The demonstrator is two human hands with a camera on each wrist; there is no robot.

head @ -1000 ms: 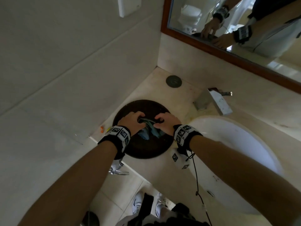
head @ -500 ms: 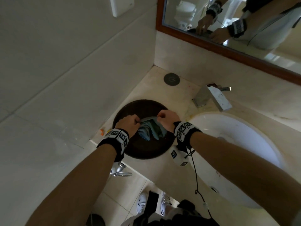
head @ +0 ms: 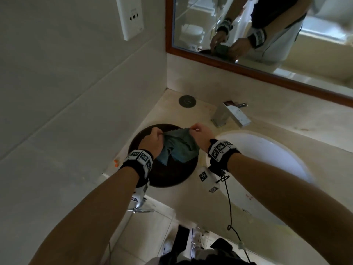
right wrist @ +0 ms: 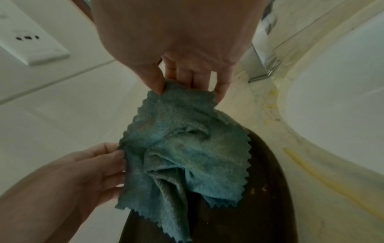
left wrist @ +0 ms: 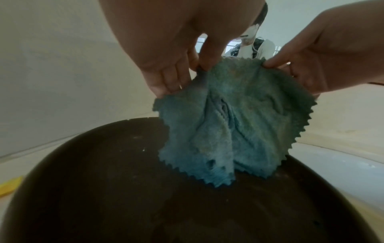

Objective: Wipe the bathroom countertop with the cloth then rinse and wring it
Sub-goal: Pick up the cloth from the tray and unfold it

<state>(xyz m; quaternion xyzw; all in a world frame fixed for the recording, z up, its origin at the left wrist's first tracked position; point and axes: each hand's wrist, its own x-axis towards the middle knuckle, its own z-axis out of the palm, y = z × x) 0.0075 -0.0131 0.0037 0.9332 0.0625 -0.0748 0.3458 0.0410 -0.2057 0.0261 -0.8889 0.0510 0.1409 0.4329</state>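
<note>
While both hands spread it, the blue cloth [head: 177,148] hangs over a dark bowl [head: 168,176]. Left hand [head: 152,143] and right hand [head: 201,136] fingers pinch its top corners. Wiping the bench [head: 206,115] likely comes next.

dim, greyish light all round; the brightest patch is the mirror [head: 267,35] at one o'clock, throwing back daylight. the sink [head: 267,169] glows pale at three o'clock. both wrist views are soft, noisy, and bowed at the edges.

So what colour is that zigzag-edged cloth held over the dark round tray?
The zigzag-edged cloth is blue-green with brownish stains, clearest in the left wrist view.
</note>
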